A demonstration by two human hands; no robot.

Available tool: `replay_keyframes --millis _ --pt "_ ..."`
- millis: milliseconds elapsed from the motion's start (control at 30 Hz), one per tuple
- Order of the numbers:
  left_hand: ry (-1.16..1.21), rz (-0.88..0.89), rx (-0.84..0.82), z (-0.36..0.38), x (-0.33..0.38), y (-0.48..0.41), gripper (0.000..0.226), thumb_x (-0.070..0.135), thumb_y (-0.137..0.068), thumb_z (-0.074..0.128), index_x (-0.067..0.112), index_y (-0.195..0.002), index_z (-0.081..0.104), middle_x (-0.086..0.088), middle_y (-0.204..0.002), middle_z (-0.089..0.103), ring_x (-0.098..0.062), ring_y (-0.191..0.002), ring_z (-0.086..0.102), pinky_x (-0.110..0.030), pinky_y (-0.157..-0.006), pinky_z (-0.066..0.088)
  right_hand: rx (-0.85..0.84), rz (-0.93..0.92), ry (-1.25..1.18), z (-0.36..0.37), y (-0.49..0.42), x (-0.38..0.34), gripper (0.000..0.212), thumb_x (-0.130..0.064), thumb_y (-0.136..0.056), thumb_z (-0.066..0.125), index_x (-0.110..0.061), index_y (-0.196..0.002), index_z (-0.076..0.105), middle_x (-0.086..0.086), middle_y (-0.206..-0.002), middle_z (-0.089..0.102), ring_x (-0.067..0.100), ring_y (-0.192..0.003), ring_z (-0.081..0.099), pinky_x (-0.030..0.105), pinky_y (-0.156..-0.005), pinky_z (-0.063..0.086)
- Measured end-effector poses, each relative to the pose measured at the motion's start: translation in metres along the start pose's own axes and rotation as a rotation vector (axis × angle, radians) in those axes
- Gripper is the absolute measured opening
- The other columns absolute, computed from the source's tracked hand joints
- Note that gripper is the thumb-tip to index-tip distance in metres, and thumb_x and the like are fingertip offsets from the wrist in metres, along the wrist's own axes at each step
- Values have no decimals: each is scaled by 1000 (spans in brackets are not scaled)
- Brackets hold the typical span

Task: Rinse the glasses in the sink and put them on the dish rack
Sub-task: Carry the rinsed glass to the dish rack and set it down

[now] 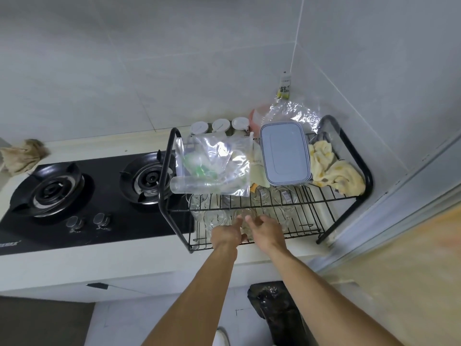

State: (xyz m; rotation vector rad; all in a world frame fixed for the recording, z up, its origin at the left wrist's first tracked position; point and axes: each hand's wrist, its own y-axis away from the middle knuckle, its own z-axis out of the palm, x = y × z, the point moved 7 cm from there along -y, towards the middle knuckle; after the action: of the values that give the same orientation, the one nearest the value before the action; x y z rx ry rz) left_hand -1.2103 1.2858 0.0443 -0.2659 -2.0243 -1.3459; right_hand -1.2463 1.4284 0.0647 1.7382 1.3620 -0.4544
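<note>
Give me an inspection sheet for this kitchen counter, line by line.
Surface: white counter, black gas stove set in it.
Job's things: black dish rack; clear glasses stand on its lower shelf.
Clutter: plastic bag, grey boxes, yellow cloth on top shelf; rag at left.
Hands: left hand and right hand flank a front glass; grip unclear.
Cables: nothing seen.
Surroundings: tiled wall; bin with black bag on floor.

My left hand (228, 234) and right hand (268, 232) reach into the lower tier of the black dish rack (162, 186), either side of a clear glass (245, 217). My right fingers are loosely spread; I cannot tell my left's grip. More glasses (215, 218) stand alongside.
</note>
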Motion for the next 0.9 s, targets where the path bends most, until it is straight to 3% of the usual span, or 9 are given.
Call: replay_keyframes --millis 167,300,367,433,533,633,700,767,900 --pt "31 -12 -27 -2 2 3 49 40 -88 82 -6 -93 69 -2 -49 69 -27 -82 80 -42 -92 62 -3 8 -19 -1 0 1 44 -54 -100 56 -11 -95 65 3 -91 68 18 -80 66 28 -61 44" --pt "-62 30 -41 -10 6 9 27 21 -91 78 -4 -85 70 -6 -55 70 -29 -84 79 -45 -95 61 -29 -6 8 -2 4 -2 30 -44 -99 62 -15 -104 64 0 -96 68 16 -84 66 25 -60 43" --pt "-115 73 -32 -14 10 14 26 16 -89 75 1 -70 66 -9 -65 69 -31 -81 77 -46 -92 62 -42 -35 48 -4 7 -6 24 -37 -98 66 -16 -109 64 -1 -100 68 16 -85 65 24 -59 42" --pt "-215 152 6 -21 19 18 32 17 -88 72 8 -59 60 -8 -65 64 -32 -72 73 -39 -73 63 -35 -62 66 -8 11 -10 23 -33 -97 66 -16 -112 65 -1 -104 68 17 -89 65 26 -62 44" --pt "-375 272 68 -31 33 31 35 16 -92 61 14 -58 52 -4 -62 57 -21 -57 54 -24 -54 41 28 -61 85 -19 16 -11 19 -30 -100 60 -14 -109 64 1 -104 67 20 -94 66 32 -75 52" --pt "-462 343 130 -41 39 36 37 15 -93 58 15 -57 47 0 -56 50 -17 -50 45 -24 -50 36 163 -19 107 -33 18 -6 17 -28 -101 58 -11 -102 62 2 -99 67 19 -84 65 26 -61 50" --pt "-478 364 152 -44 38 36 28 16 -94 61 13 -69 49 0 -61 50 -18 -53 47 -26 -52 39 267 20 52 -44 23 -4 22 -27 -101 60 -7 -110 56 4 -104 64 18 -79 61 23 -50 38" --pt "-457 350 162 -47 35 37 17 20 -96 62 9 -99 51 -4 -80 56 -24 -73 60 -32 -62 46 354 46 -27 -55 28 0 32 -25 -101 61 -5 -119 45 8 -107 60 22 -80 58 25 -51 36" --pt "-419 324 187 -52 29 37 43 26 -100 64 5 -126 37 -15 -108 62 -34 -92 65 -41 -73 53 447 136 -123 -66 31 12 39 -22 -104 55 -5 -129 32 5 -84 54 26 -69 56 33 -57 46"
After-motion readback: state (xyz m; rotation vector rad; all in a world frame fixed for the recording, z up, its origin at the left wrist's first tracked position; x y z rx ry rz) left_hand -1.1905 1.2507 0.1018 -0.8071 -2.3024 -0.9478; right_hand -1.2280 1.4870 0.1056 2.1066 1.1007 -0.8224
